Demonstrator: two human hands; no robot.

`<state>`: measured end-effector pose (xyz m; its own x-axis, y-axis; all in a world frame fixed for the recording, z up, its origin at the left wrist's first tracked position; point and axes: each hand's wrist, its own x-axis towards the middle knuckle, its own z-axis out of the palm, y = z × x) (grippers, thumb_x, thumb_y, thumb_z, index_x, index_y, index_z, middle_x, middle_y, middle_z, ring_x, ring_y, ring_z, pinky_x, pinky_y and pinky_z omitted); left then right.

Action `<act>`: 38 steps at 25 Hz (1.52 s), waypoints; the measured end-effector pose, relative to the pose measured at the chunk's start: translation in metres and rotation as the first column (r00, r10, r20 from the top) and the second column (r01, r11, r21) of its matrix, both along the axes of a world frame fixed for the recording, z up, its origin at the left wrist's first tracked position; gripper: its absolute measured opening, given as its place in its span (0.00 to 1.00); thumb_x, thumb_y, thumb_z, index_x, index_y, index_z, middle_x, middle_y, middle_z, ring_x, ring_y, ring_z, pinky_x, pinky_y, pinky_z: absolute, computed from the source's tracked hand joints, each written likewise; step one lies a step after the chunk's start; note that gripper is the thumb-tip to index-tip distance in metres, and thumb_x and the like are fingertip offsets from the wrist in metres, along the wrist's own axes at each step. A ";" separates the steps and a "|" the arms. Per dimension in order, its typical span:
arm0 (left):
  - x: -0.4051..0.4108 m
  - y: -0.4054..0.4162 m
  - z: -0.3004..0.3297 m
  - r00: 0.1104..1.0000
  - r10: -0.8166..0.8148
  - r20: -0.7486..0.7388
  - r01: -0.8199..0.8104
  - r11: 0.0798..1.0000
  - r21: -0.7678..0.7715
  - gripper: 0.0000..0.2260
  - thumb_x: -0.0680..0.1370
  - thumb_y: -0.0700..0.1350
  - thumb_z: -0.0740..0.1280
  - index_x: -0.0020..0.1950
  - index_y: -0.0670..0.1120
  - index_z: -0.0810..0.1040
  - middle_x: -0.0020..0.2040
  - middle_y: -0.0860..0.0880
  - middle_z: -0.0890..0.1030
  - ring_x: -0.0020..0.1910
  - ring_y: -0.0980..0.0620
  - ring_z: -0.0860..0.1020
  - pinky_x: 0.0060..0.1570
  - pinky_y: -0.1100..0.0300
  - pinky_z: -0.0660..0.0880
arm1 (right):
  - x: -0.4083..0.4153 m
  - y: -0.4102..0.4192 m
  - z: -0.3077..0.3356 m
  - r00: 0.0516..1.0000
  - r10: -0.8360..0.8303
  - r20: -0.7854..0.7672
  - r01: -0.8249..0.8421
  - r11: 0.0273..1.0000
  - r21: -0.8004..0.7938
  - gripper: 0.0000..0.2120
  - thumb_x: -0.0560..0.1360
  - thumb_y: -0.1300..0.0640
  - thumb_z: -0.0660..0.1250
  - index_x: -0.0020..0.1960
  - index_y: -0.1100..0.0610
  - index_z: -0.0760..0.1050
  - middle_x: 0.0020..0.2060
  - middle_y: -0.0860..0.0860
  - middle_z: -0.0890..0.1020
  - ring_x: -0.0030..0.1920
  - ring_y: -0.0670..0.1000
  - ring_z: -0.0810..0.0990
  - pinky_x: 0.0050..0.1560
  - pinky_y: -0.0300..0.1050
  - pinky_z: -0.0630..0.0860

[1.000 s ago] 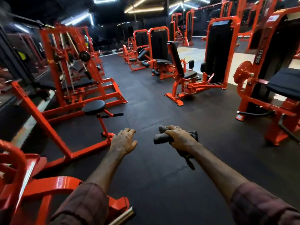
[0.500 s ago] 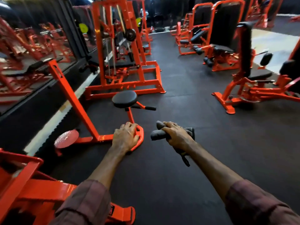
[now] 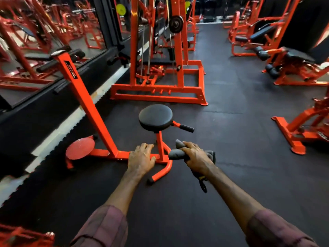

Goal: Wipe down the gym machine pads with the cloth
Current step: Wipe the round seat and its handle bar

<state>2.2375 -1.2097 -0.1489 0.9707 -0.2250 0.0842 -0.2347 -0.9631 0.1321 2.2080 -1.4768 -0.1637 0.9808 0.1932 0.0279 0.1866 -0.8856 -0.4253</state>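
You have turned left and walked closer to the round black seat pad (image 3: 155,117). It was far off to your left before. Now it sits just past your left hand (image 3: 141,158) and your right hand (image 3: 195,159).

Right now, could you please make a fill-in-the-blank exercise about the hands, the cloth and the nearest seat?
1. The grey cloth is held in the ____ hand.
2. The left hand holds ____.
3. The nearest seat pad has a ____ shape.
4. The floor is ____ in colour.

Missing words: right; nothing; round; black
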 end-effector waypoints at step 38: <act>0.587 -0.032 -0.266 0.919 0.390 -0.065 -0.395 0.898 -0.192 0.26 0.89 0.53 0.55 0.86 0.45 0.59 0.86 0.45 0.58 0.85 0.44 0.57 0.73 0.42 0.70 | 0.561 0.031 -0.221 0.963 -0.261 -0.061 0.256 0.963 -0.080 0.39 0.78 0.49 0.67 0.85 0.52 0.56 0.85 0.58 0.49 0.85 0.63 0.45 0.81 0.69 0.52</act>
<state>2.8242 -1.2416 -0.4149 0.9791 0.1936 0.0630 0.1627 -0.9300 0.3296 2.7691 -1.4459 -0.3850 0.9966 -0.0682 -0.0471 -0.0807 -0.9280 -0.3637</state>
